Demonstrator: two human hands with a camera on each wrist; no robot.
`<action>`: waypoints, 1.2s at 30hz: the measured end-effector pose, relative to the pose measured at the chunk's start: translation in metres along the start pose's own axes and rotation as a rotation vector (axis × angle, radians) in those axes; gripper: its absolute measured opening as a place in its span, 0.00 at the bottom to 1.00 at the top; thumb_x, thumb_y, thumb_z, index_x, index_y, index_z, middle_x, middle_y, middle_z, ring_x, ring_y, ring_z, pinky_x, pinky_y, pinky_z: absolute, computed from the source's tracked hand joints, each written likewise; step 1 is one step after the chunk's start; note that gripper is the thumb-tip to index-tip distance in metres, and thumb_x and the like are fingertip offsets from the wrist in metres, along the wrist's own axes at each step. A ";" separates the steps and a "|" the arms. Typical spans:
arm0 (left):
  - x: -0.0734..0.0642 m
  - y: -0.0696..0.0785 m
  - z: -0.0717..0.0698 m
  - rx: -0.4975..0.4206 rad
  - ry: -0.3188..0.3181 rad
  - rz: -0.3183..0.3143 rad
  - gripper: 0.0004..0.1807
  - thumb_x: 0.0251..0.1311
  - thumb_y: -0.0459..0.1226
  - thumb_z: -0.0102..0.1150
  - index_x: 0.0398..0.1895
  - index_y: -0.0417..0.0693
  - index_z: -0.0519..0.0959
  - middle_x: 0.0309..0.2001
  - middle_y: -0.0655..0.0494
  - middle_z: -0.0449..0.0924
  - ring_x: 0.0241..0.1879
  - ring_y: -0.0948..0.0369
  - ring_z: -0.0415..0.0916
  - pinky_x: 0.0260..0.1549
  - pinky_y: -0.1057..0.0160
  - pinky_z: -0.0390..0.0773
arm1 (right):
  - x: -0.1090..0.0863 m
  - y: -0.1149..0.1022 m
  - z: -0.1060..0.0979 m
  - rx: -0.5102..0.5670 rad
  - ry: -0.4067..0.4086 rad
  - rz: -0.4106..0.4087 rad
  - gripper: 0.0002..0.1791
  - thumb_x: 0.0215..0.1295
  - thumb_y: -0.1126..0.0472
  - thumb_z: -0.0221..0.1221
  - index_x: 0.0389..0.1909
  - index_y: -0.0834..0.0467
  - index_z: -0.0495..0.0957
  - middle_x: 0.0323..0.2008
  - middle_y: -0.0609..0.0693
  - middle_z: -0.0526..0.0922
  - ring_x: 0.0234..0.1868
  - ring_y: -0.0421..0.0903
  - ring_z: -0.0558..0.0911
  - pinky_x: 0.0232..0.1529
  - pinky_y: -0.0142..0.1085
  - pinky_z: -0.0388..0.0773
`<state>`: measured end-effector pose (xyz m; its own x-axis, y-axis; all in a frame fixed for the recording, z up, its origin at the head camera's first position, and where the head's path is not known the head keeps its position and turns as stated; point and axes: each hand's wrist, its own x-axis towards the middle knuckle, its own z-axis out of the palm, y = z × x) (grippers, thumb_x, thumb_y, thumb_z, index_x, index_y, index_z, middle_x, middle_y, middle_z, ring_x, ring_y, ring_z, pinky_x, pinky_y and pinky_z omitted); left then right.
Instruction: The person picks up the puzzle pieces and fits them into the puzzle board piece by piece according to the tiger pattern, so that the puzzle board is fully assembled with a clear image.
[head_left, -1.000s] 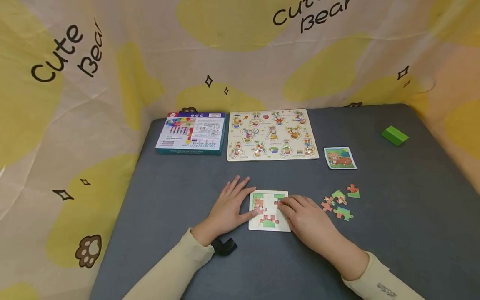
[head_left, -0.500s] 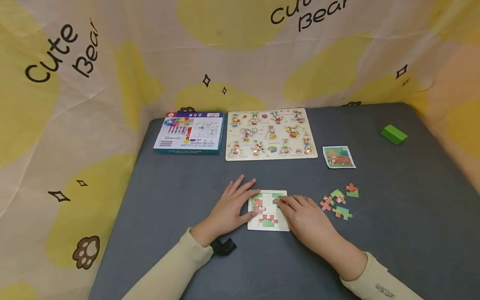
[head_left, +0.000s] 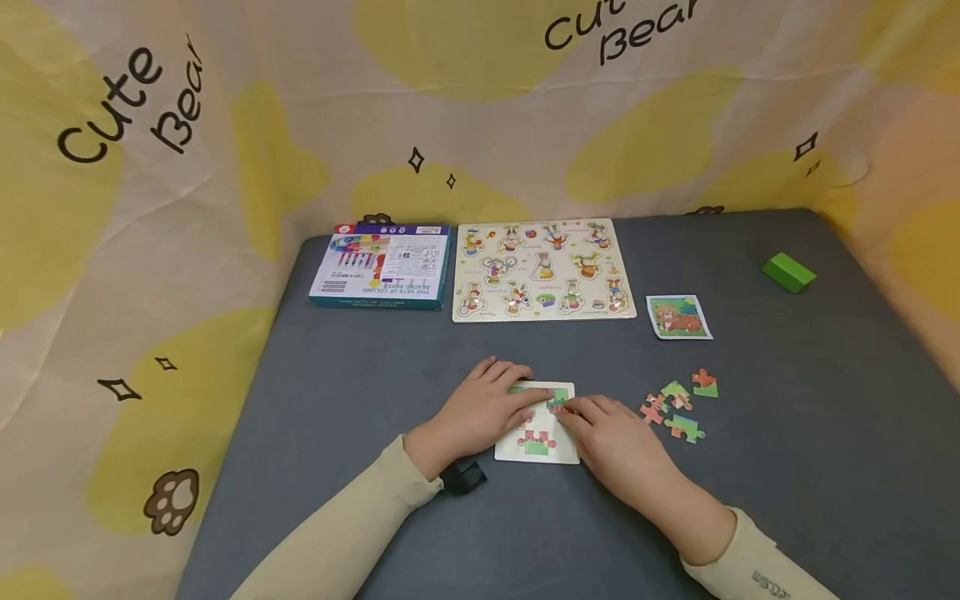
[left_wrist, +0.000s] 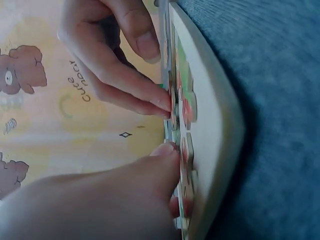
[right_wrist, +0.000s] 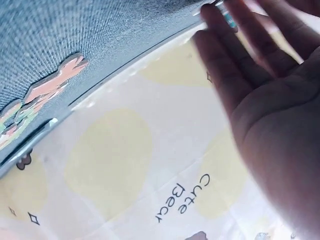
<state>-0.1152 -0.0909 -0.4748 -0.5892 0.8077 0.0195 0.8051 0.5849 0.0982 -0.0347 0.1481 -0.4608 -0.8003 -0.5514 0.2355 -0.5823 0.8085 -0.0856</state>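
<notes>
A small white puzzle board (head_left: 507, 454) lies in front of me, with several fitted puzzle pieces on it. My left hand (head_left: 480, 408) reaches over its left side, partly hiding the pieces there. Its index finger stretches to the upper right piece (head_left: 556, 397); its thumb touches the pieces, as the left wrist view shows. From the right, the fingertips of my right hand (head_left: 618, 446) press on that same corner, the thumb held apart in the left wrist view. A red and green piece (head_left: 537, 443) sits at the board's lower middle.
Several loose puzzle pieces (head_left: 685, 428) lie right of the board, below a small bear picture card (head_left: 679, 317). A green block (head_left: 788, 272) is at the far right. Behind stand a boxed toy set (head_left: 378, 268) and a large animal peg board (head_left: 545, 271).
My left hand has moved right from the board's left edge, its index finger now at the upper right piece. My right hand stays in nearly the same spot.
</notes>
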 end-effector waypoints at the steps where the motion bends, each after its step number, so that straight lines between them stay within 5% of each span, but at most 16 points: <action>1: 0.000 0.000 0.000 -0.008 -0.003 -0.007 0.24 0.83 0.51 0.45 0.77 0.70 0.70 0.72 0.55 0.69 0.72 0.55 0.63 0.77 0.46 0.54 | 0.000 0.000 0.001 0.013 0.005 -0.023 0.20 0.60 0.63 0.75 0.54 0.60 0.87 0.52 0.55 0.85 0.54 0.54 0.83 0.57 0.48 0.82; 6: -0.001 0.001 0.002 -0.048 -0.003 -0.034 0.23 0.83 0.51 0.45 0.77 0.72 0.70 0.72 0.55 0.67 0.72 0.56 0.62 0.77 0.46 0.54 | 0.000 -0.003 0.003 0.034 0.007 -0.111 0.19 0.61 0.62 0.75 0.53 0.60 0.88 0.53 0.54 0.85 0.54 0.52 0.83 0.56 0.45 0.83; 19: -0.001 0.002 0.009 -0.100 -0.003 -0.068 0.24 0.83 0.47 0.46 0.78 0.74 0.69 0.73 0.57 0.66 0.74 0.57 0.59 0.79 0.47 0.50 | -0.003 -0.010 0.007 -0.011 0.046 -0.150 0.22 0.56 0.66 0.76 0.53 0.65 0.87 0.51 0.57 0.85 0.53 0.52 0.84 0.60 0.48 0.81; 32: -0.002 0.000 0.012 -0.095 0.044 -0.073 0.23 0.82 0.49 0.47 0.77 0.74 0.70 0.72 0.57 0.67 0.73 0.57 0.60 0.79 0.48 0.49 | -0.004 -0.005 0.009 -0.115 -0.072 -0.195 0.26 0.67 0.63 0.67 0.66 0.61 0.80 0.61 0.54 0.81 0.60 0.51 0.79 0.62 0.46 0.79; 36: -0.002 -0.001 0.013 -0.113 0.035 -0.044 0.24 0.83 0.50 0.44 0.78 0.70 0.69 0.78 0.58 0.62 0.79 0.56 0.53 0.80 0.48 0.46 | -0.003 -0.003 0.010 -0.122 -0.064 -0.218 0.24 0.69 0.63 0.68 0.65 0.62 0.80 0.61 0.56 0.80 0.60 0.52 0.79 0.62 0.45 0.79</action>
<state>-0.1140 -0.0926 -0.4884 -0.6270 0.7776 0.0470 0.7670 0.6057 0.2115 -0.0322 0.1453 -0.4709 -0.6674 -0.7243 0.1732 -0.7236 0.6857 0.0789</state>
